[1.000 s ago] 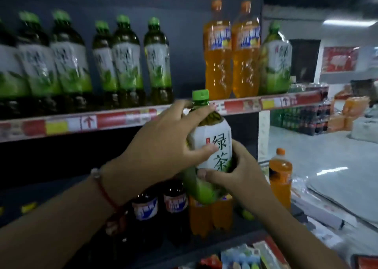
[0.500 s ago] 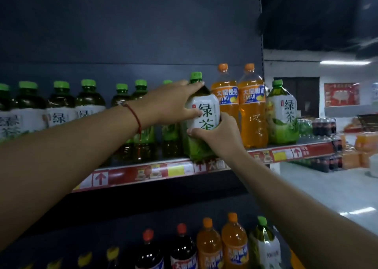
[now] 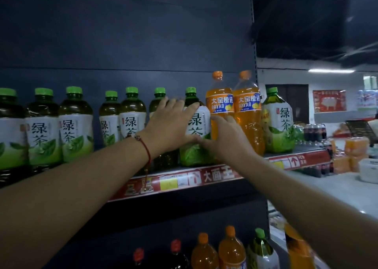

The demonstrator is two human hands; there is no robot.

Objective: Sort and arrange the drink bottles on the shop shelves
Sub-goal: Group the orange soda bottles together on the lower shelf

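A green-capped plastic green tea bottle with a white and green label point(image 3: 195, 129) stands upright on the upper shelf with its red price strip point(image 3: 206, 176), between a row of like green tea bottles point(image 3: 75, 125) on the left and two tall orange soda bottles point(image 3: 235, 113) just to its right. The left hand point(image 3: 170, 123) grips its left side, fingers spread over the shoulder and thumb under the label. The right hand point(image 3: 227, 139) reaches in at its lower right with fingers fairly straight, touching where it meets the nearer orange bottle.
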